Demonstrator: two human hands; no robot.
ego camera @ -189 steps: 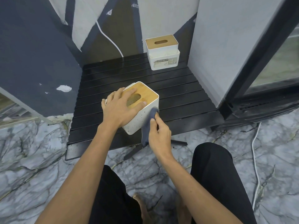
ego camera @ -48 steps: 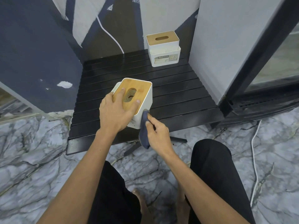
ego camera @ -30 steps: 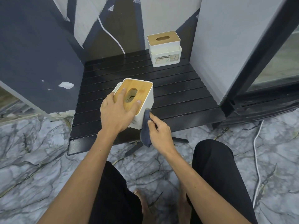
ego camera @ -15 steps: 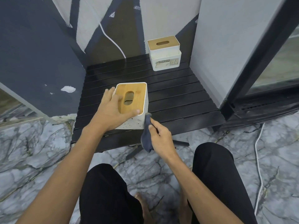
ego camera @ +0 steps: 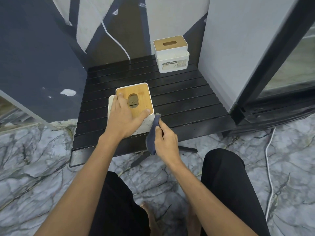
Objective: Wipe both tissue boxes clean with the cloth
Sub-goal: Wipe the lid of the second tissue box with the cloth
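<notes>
Left hand [ego camera: 123, 116] lies flat steadying the white bamboo-lidded tissue box [ego camera: 136, 106] while the right hand [ego camera: 166, 141] pinches the dark blue cloth [ego camera: 152, 133] beside it, probably about to wipe its speckled near side.

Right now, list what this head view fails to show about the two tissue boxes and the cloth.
- Near tissue box: its left side and part of the lid lie under the left hand; its far side faces away.
- Cloth: partly hidden in the right hand; whether it touches the box is unclear.
- Far tissue box: label print below the heading is too small to read; its back faces away.
</notes>
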